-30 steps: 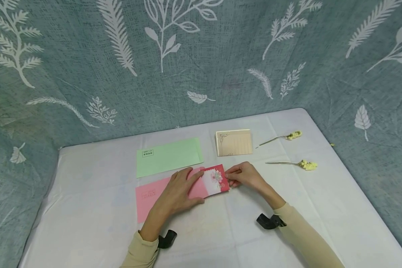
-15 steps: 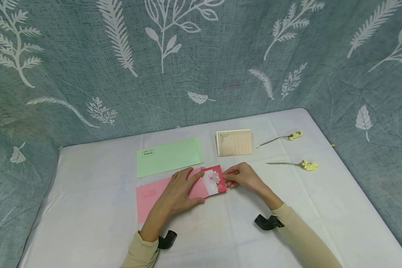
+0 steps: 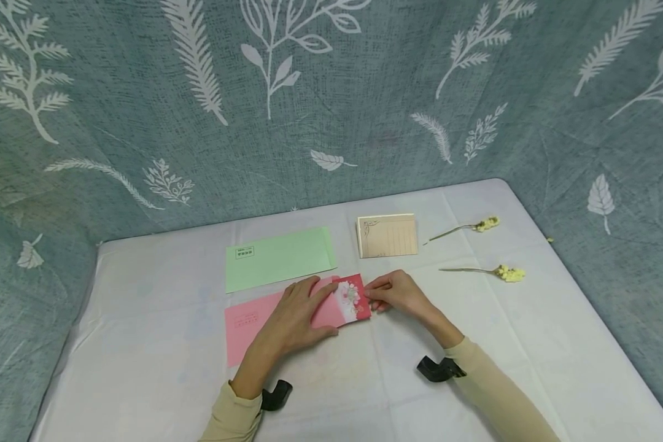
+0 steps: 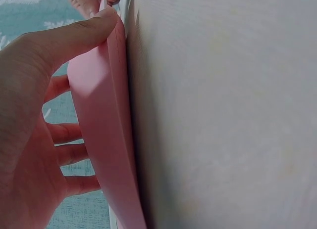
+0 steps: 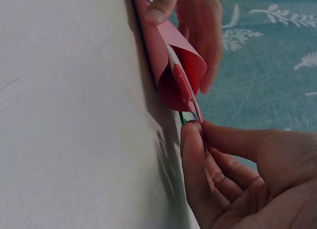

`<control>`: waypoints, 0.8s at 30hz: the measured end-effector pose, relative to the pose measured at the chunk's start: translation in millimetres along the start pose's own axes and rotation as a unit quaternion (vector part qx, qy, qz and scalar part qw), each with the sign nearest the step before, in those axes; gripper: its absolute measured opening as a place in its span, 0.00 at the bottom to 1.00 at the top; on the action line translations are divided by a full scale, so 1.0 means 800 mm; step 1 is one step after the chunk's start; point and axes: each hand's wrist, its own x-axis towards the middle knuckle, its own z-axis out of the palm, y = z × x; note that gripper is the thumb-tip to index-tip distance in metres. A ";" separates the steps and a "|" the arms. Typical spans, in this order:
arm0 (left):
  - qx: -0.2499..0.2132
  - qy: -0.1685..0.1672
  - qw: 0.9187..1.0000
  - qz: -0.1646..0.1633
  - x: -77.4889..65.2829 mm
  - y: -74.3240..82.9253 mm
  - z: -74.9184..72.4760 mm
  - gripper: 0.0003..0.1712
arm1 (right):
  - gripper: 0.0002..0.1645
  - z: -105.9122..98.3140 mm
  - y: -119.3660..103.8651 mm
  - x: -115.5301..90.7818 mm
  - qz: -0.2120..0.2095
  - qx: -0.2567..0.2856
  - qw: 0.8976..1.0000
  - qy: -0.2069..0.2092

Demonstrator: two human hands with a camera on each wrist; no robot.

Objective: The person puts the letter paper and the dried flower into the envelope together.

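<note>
My left hand (image 3: 294, 316) lies across a pink envelope (image 3: 242, 337) on the table. Its thumb (image 4: 81, 36) is at the near edge and its fingers are spread along the far side. The envelope's mouth bulges open in the right wrist view. A red and white card (image 3: 353, 298) with a floral print sticks out of that mouth, its other end hidden inside. Between thumb and index finger, my right hand (image 3: 400, 296) pinches the card's outer end; the pinch shows close up where the card (image 5: 183, 83) meets the fingertips.
Behind the pink envelope lies a green envelope (image 3: 282, 261). A tan stack of lined note cards (image 3: 388, 236) sits at the back, with two yellow-flowered stems (image 3: 466, 226) to its right. A patterned cloth (image 3: 331, 92) hangs behind the white table (image 3: 143, 319).
My right hand has moved slightly left with the card, and a little less of the card shows outside the pink envelope. The left hand has stayed in place.
</note>
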 end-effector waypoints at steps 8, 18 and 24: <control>0.002 -0.007 1.000 -0.001 0.001 0.004 0.002 0.49 | 0.12 0.006 0.000 -0.001 -0.008 0.002 1.000 -0.009; 0.010 0.003 1.000 0.005 -0.001 0.002 0.001 0.48 | 0.11 0.013 -0.004 0.000 -0.010 -0.009 1.000 -0.006; 0.008 -0.001 1.000 0.004 0.000 0.001 0.001 0.48 | 0.11 0.017 -0.007 0.001 -0.019 -0.019 1.000 -0.008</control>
